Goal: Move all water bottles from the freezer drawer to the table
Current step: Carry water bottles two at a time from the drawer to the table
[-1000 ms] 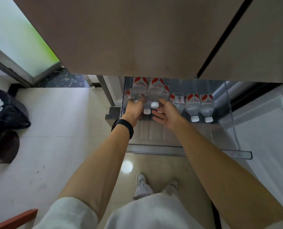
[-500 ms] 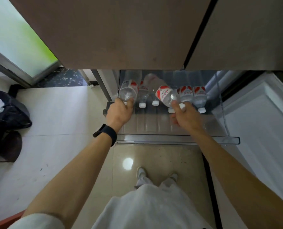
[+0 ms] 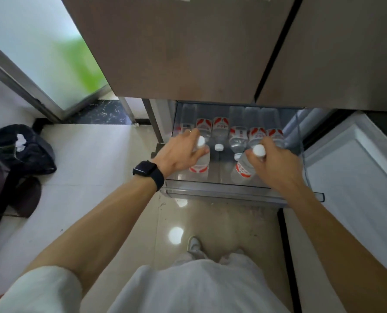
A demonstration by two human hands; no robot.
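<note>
The clear freezer drawer (image 3: 233, 190) stands pulled out below the fridge doors. A row of several clear water bottles with red-and-white labels and white caps (image 3: 219, 132) lies at its back. My left hand (image 3: 179, 152) grips one bottle (image 3: 200, 167) near its neck, cap up, body hanging toward the drawer's front. My right hand (image 3: 276, 163) grips a second bottle (image 3: 243, 171) the same way, its white cap showing above my fingers. Both held bottles are lifted off the row, over the front part of the drawer.
An open white fridge door (image 3: 357, 177) stands at the right of the drawer. Brown upper fridge doors (image 3: 188, 53) overhang it. A dark bag (image 3: 23, 150) lies on the tiled floor at the left, beside a glass door (image 3: 41, 53). My feet stand in front of the drawer.
Both hands closed on bottles in the row, then pulled them forward and turned them cap up. The camera view shifted closer to the drawer.
</note>
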